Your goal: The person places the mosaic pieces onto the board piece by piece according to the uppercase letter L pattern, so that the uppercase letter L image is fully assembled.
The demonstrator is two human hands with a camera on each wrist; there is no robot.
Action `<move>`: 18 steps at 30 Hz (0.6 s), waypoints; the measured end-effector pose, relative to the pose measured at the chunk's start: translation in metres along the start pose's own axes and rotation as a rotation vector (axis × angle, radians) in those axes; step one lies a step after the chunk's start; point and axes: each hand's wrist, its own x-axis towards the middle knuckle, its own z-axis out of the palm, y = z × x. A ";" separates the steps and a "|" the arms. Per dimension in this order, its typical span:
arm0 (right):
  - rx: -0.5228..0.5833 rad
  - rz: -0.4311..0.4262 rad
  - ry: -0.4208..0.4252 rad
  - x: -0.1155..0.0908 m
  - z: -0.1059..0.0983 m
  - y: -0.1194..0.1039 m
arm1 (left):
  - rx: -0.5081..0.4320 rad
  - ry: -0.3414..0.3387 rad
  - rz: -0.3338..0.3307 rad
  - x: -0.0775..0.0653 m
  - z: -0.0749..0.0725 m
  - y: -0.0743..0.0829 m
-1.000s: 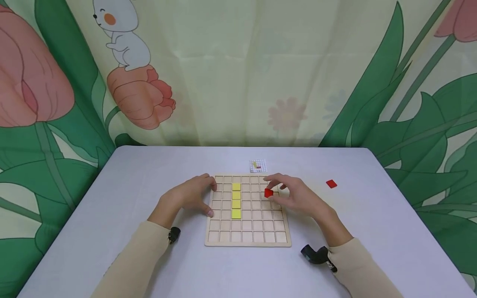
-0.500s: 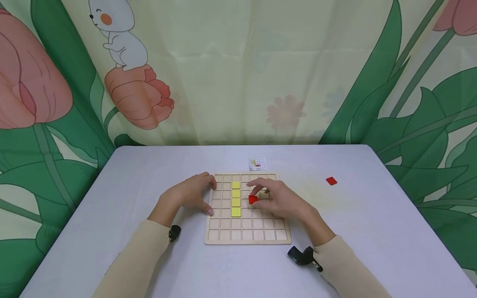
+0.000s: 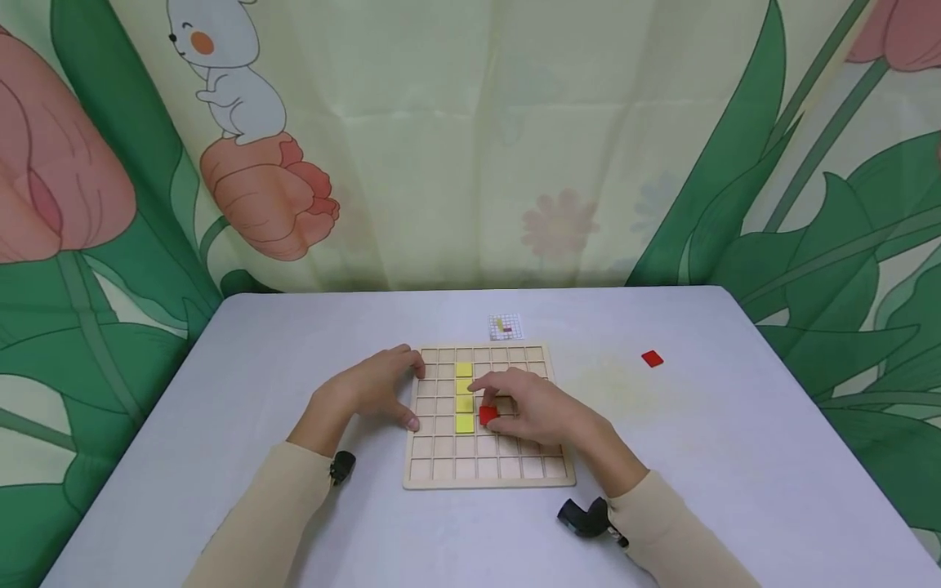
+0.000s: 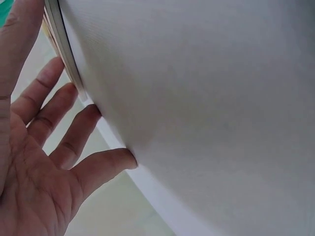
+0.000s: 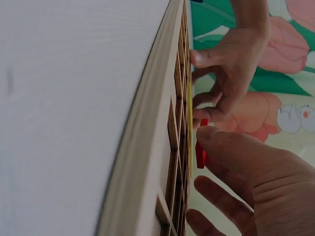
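A wooden grid board lies on the table, with a column of several yellow tiles in its cells left of the middle. My right hand pinches a red tile between thumb and finger, just right of the lowest yellow tile. In the right wrist view the red tile is seen edge-on above the grid. My left hand rests along the board's left edge, thumb and fingers spread. In the left wrist view, some fingertips touch the board's edge and others the tabletop.
A second red tile lies on the white table, right of the board. Behind the board is a small printed grid card with yellow and red marks. A printed curtain hangs behind the table.
My right hand has carried the red tile left and nearer to me across the board, from its right side to beside the lowest yellow tile. My left hand stays at the edge.
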 end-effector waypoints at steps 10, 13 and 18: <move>-0.013 0.007 -0.064 0.003 0.003 -0.007 | 0.020 -0.003 0.002 -0.005 0.001 -0.002; -0.021 0.015 -0.076 0.003 0.003 -0.007 | 0.012 -0.003 0.011 -0.005 0.001 -0.001; -0.035 0.024 -0.072 0.001 0.002 -0.005 | 0.016 0.002 0.028 -0.004 -0.001 0.001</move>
